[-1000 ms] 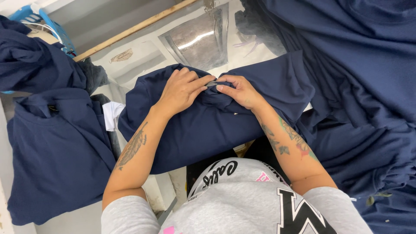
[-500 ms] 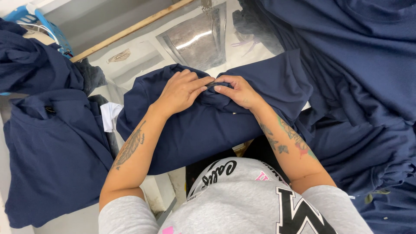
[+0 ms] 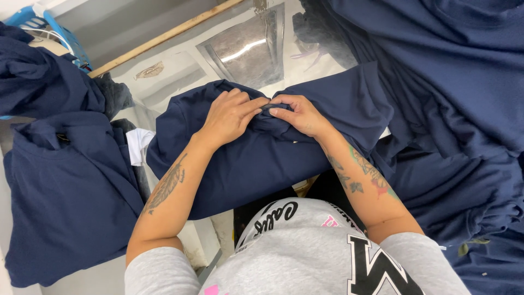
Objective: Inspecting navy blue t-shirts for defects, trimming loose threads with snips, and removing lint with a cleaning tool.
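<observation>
Hands pinching a fold of navy cloth

Head view: both hands are meeting at the middle of a navy garment [image 3: 256, 164] that is lying spread across the pale work surface [image 3: 180, 82] directly in front of the person. The left hand [image 3: 229, 116] is resting palm-down on the cloth, its fingers curling toward the centre and gripping a bunched ridge of fabric. The right hand [image 3: 297, 113] is closing on the same ridge from the other side, thumb and fingertips pinching it, so the two hands are touching or nearly touching over the fold. Both forearms are lying on the garment, and its near edge is hanging toward the person's grey top [image 3: 305, 257].

A second navy piece [image 3: 71, 196] is lying flat to the left, just beside a small white tag [image 3: 139, 145]. A large heap of navy fabric [image 3: 453, 109] is filling the right side. A shiny metal plate [image 3: 248, 46] is sitting beyond the hands, and a blue plastic item [image 3: 60, 33] is showing at the upper left.
</observation>
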